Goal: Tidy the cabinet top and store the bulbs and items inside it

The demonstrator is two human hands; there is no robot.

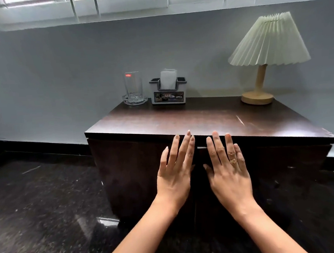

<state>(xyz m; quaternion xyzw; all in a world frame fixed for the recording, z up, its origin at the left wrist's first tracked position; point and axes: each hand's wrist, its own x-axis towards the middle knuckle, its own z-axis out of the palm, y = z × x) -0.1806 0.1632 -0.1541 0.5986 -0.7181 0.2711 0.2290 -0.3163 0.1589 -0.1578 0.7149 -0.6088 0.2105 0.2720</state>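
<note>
Left hand (173, 171) and right hand (227, 169) press flat, fingers spread, on cabinet doors (129, 168); slamming could topple the glass (132, 87).

Beyond the left hand (175, 173), a glass (133, 87) and napkin holder (168, 92) stand on the cabinet top (201, 118). The lamp (268, 46) stands beyond the right hand (228, 173).

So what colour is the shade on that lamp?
The lamp shade is a pale cream, pleated all round; the head view shows it, on a light wooden stem.
</note>
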